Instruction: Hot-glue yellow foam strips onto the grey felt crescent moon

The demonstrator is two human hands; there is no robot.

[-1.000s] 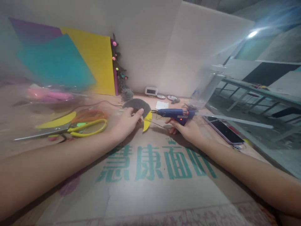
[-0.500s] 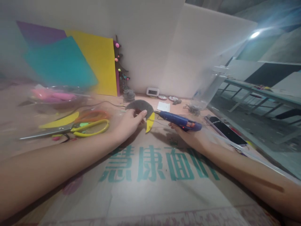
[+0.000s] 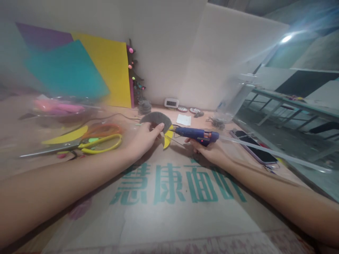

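My left hand (image 3: 149,135) is closed on a dark grey, fuzzy curved piece (image 3: 158,120), thumb on its near face. A yellow crescent-shaped piece (image 3: 167,137) shows at the right edge of the grey one; I cannot tell whether the two are joined. In my right hand (image 3: 203,146) is a blue hot glue gun (image 3: 193,133) with a small red light lit. Its nozzle points left and lies at the yellow piece; whether it touches is unclear. A long clear glue stick (image 3: 275,150) sticks out of the gun's back.
Yellow-handled scissors (image 3: 100,145) and another yellow crescent (image 3: 66,135) lie at left, near a clear bowl (image 3: 60,106) of pink items. At the back stand a small digital clock (image 3: 171,103) and coloured sheets (image 3: 113,70). A phone (image 3: 254,146) lies at right.
The glue gun has moved left and levelled out, bringing its nozzle closer against the yellow piece. The glue stick has swung up with it. My left hand has hardly moved.
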